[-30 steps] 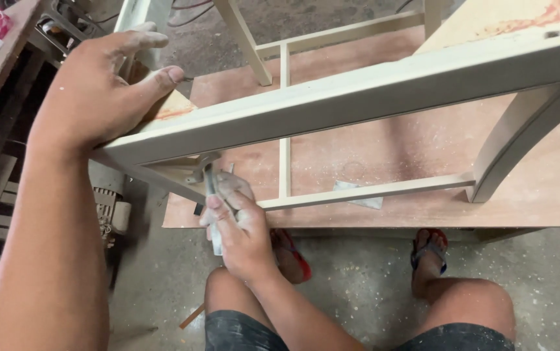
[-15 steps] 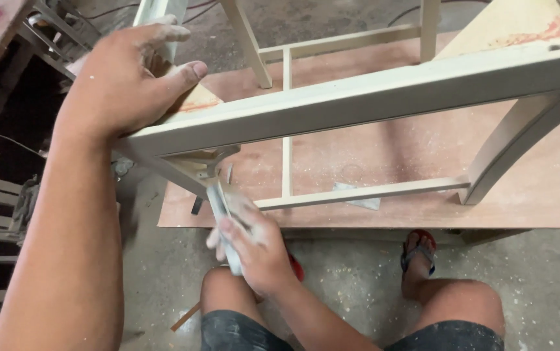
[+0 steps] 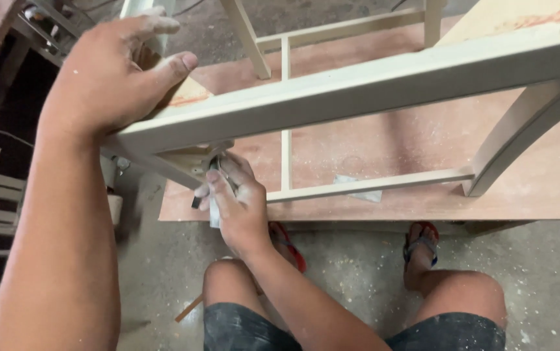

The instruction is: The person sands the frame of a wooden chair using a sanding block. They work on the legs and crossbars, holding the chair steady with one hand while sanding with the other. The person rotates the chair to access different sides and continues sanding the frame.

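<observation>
Head view — sandpaper (image 3: 215,195) (folded) under right fingers (image 3: 231,179)

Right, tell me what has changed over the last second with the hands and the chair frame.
The right hand, holding a folded piece of sandpaper, dipped down from the joint under the pale chair frame, then came back up against it. The left hand kept its grip on the frame's corner. The frame stayed put on the plywood board, and both sandalled feet stayed where they were.

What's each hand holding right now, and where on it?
Left hand grips the chair frame at its top corner. Right hand pinches a folded sanding sheet against the frame's underside.
</observation>
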